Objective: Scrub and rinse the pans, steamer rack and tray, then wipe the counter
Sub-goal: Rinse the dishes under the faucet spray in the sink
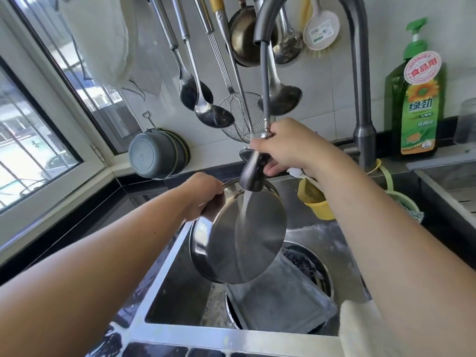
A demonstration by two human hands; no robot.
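we are rinsing: left hand (203, 195) grips the pan (239, 235), right hand (288, 148) holds the sprayer (252, 173); next, turn the pan to flush inside.

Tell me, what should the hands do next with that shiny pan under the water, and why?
Probably turn the pan over. The left hand grips its rim and tilts it so the sprayer, held by the right hand, wets only the outside bottom. The inside faces away, so it likely needs rinsing next.
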